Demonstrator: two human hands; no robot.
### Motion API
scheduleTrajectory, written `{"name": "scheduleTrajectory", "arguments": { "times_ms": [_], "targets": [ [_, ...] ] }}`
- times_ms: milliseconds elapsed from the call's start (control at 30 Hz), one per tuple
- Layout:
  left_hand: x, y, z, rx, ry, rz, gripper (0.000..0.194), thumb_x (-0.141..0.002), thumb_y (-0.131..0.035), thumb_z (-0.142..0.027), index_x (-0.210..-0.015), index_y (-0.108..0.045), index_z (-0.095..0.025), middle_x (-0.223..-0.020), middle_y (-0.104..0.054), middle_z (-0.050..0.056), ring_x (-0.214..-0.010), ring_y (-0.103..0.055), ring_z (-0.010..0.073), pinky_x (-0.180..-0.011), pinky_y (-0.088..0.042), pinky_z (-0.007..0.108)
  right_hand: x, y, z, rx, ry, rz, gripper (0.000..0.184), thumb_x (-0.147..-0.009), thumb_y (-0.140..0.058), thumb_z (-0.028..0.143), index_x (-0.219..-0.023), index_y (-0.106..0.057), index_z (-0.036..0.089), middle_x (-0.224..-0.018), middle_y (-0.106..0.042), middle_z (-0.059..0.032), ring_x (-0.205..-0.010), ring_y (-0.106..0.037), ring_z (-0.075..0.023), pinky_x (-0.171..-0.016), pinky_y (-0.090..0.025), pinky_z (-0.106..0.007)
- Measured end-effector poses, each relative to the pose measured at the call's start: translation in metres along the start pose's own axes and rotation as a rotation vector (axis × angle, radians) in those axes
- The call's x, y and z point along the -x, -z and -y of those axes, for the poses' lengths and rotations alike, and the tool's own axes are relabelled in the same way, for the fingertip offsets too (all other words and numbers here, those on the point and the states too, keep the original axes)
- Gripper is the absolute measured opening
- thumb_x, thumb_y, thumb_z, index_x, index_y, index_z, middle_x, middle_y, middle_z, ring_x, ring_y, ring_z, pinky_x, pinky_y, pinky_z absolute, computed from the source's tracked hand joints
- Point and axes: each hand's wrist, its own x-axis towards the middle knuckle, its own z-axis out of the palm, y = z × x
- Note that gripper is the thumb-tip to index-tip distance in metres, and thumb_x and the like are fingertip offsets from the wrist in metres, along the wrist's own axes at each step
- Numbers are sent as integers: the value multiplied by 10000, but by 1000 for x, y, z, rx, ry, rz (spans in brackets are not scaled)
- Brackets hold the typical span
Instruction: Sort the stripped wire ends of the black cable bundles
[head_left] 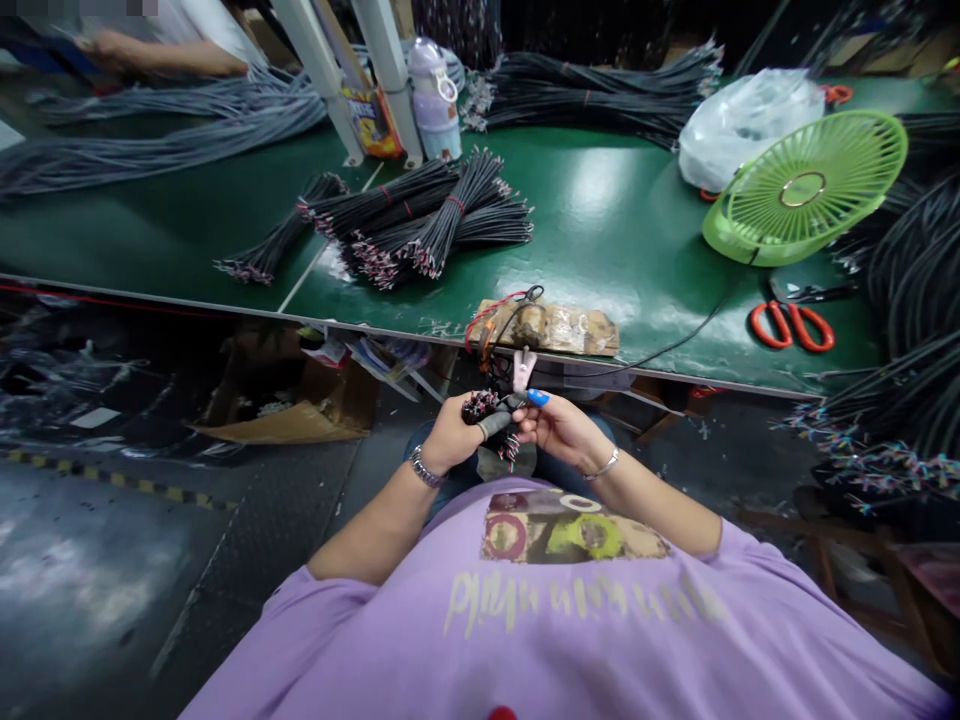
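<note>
My left hand [454, 432] is closed around a bundle of black cables [480, 404] whose stripped ends show reddish and white wires. A grey covering wraps its thumb. Beside it, my right hand [559, 428] has its thumb and fingers pinched together at the bundle; a blue covering [538, 397] sits on the thumb. What lies in that pinch is too small to make out. Just beyond the hands, a pale pink clamp-like piece [524, 368] stands at the table edge. It is next to a taped wooden block [577, 328] with red and black wires.
Tied cable bundles [420, 215] lie on the green table [630, 200]. To the right are red-handled scissors [791, 325], a green fan [810, 185], a plastic bag [750, 120] and more cables [922, 290]. A bottle [435, 105] stands at the back. Another person's arm [165, 55] shows far left.
</note>
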Motion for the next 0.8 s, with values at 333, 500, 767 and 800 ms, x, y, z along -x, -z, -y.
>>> {"name": "scheduleTrajectory", "arguments": {
  "times_ms": [333,500,767,800],
  "targets": [
    [0,0,5,37,-18,-38,230,-653,-755,-314,-758,-676,-126,-732,-681,30,-661,-601,142,-639,-488,248,1,1,-2,-54,-32,48,217,-678,-768,218,-792,-592,161,-737,-710,-12,-583,-644,-98,-600,-578,-249],
    [0,2,3,69,21,3,216,-679,-732,-320,-736,-659,-125,-690,-662,19,-613,-585,126,-606,-487,243,3,0,-2,159,105,1,274,-605,-808,252,-798,-650,140,-711,-705,-20,-578,-639,-96,-594,-548,-228],
    [-2,5,-2,-3,-26,-21,322,-603,-781,-254,-863,-630,-138,-785,-682,31,-702,-619,144,-684,-505,261,6,-3,4,426,132,31,236,-635,-765,292,-721,-604,142,-617,-675,-8,-500,-586,-77,-518,-471,-191],
    [-1,5,-2,2,-19,1,331,-608,-778,-251,-879,-627,-137,-772,-680,29,-687,-617,142,-672,-505,260,6,-2,4,430,94,54,242,-640,-761,303,-716,-598,141,-613,-674,-9,-492,-584,-76,-506,-462,-186]
  ]
}}
